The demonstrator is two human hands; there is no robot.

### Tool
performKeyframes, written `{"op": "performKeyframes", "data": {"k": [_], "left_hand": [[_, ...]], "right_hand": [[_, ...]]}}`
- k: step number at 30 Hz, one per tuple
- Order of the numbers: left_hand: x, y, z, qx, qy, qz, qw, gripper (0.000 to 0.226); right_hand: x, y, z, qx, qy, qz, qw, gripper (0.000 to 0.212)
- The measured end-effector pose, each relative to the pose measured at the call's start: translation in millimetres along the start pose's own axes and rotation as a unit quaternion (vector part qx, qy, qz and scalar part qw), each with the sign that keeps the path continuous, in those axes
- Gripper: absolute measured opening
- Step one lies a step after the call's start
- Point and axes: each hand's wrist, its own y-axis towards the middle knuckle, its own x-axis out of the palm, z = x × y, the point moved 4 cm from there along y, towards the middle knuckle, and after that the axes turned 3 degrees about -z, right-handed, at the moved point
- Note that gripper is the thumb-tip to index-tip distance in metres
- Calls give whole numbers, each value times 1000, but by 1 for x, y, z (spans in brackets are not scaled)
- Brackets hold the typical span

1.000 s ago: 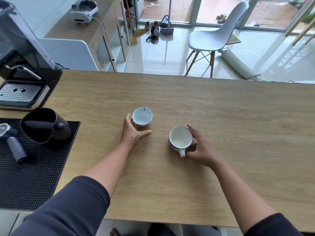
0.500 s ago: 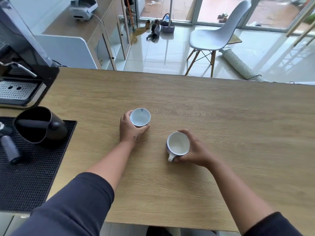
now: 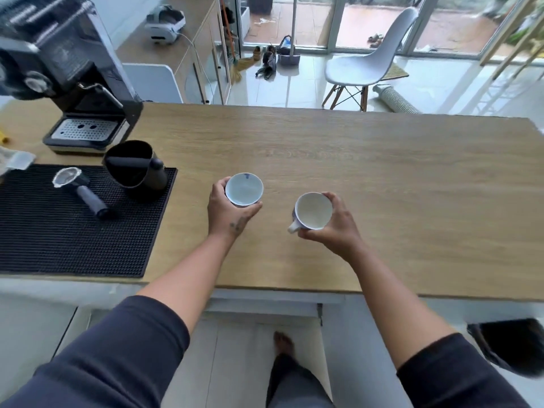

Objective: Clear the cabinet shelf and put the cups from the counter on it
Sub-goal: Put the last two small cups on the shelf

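Note:
My left hand (image 3: 228, 214) grips a small white cup with a blue mark (image 3: 243, 189), held just above the wooden counter (image 3: 382, 184). My right hand (image 3: 335, 228) holds a white mug with a handle (image 3: 312, 212), its handle pointing left and down. Both cups look empty and are lifted off the counter near its front middle. The cabinet shelf is not in view.
An espresso machine (image 3: 64, 75) stands at the left back of the counter. A black mat (image 3: 44, 240) carries a black knock box (image 3: 132, 166) and a portafilter (image 3: 79, 189). Beyond the counter are a white chair (image 3: 368, 63) and a wooden sideboard (image 3: 188, 54).
Both hands closed around the cups and lifted them off the counter. The view pulled back, showing the counter's front edge and the floor below.

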Motion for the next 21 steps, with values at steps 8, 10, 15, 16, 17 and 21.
{"op": "performKeyframes", "data": {"k": [8, 10, 15, 16, 17, 21], "left_hand": [[-95, -127, -42, 17, 2, -15, 1000, 82], [-114, -158, -54, 14, 4, -23, 1000, 82], [-142, -212, -68, -4, 13, -39, 999, 83], [-144, -217, -71, -8, 17, -46, 999, 83], [-144, -223, -75, -13, 20, -54, 998, 83], [-134, -239, -98, -32, 40, -70, 996, 82]], "right_hand": [[54, -141, -11, 16, 31, 47, 998, 94], [68, -177, -15, 21, 41, 47, 998, 93], [94, -239, -17, 34, 59, 29, 997, 94], [97, -245, -15, 40, 52, 27, 998, 95], [100, -250, -13, 43, 42, 27, 998, 96], [113, -260, 4, 43, 18, 28, 999, 92]]}}
